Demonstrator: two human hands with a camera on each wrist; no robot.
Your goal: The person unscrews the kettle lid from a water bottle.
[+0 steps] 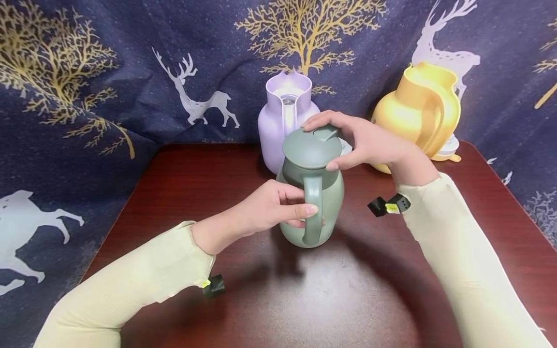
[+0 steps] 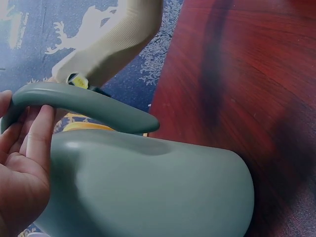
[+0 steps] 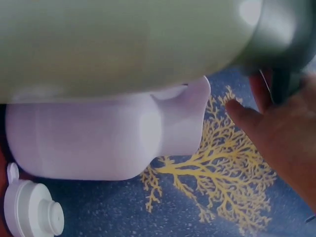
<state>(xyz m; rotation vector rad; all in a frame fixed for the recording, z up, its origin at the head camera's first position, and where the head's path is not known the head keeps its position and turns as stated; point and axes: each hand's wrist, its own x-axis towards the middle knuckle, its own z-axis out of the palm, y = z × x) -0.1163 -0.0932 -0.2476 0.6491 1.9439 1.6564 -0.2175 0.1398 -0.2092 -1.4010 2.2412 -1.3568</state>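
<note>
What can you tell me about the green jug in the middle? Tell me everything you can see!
The green jug is a round, sage-green pitcher that looks like smooth matte plastic. It has a fat belly, a darker green lid sitting on top, and a curved handle facing the camera. It stands upright on the dark red wooden table, in front of a purple jug. The left hand grips the handle, and the right hand holds the lid with fingers curled over it.
</note>
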